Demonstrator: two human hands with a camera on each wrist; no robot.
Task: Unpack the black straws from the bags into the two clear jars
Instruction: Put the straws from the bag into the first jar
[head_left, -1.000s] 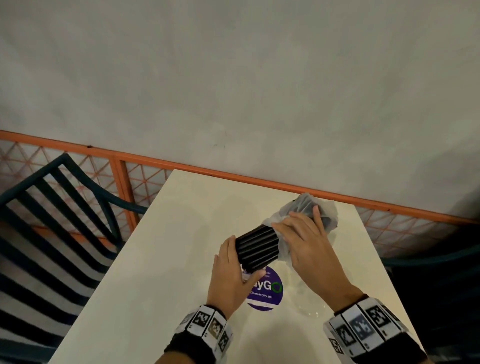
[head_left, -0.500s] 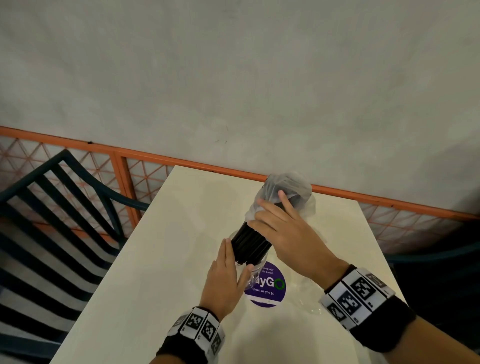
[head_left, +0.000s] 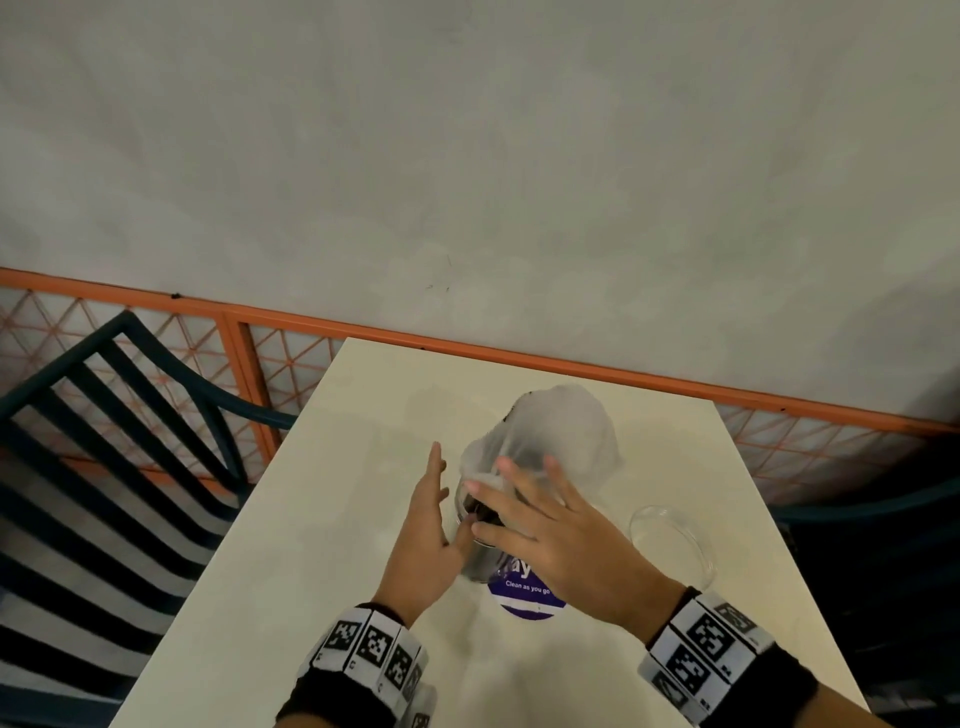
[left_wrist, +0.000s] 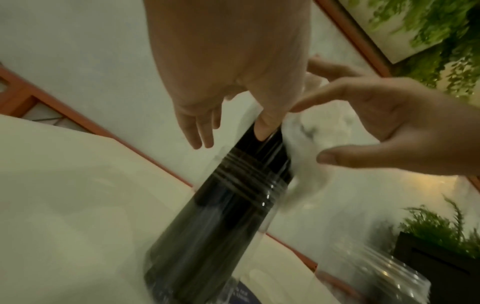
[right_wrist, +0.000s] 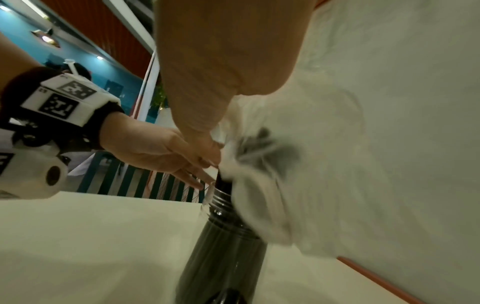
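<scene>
Head view, largest to smallest. Pale counter (head_left: 322, 545), bearing all the task's things, with a dark slatted chair (head_left: 119, 426) at its left edge. Near the counter's middle stands the first clear jar (left_wrist: 207, 236), upright and packed with black straws (left_wrist: 262, 148), whose tops rise past its threaded neck. Translucent plastic bag (head_left: 566, 436): it is draped over the straw tops and billows on the far side of the jar (too blurred to tell whether it is quite free of the straws). Second clear jar (head_left: 672, 540): it stands to the right of the first, apart from it, and looks empty. A round purple sticker (head_left: 524, 597) lies on the counter at the foot of the first jar.

Left hand (head_left: 423, 540): grip released, fingers straight, palm beside the jar's left wall and thumb against the straws above the rim. Right hand (head_left: 550, 530): fingers spread and nearly straight over the jar's mouth, closing on nothing; in the left wrist view they hover just beside the bag.

Step in hand, as judged: the bundle is seated in the first jar and the bag is being stripped off. The next move calls for pinching the bag and lifting it straight up, the left hand steadying the jar so that the tall load does not tip.
</scene>
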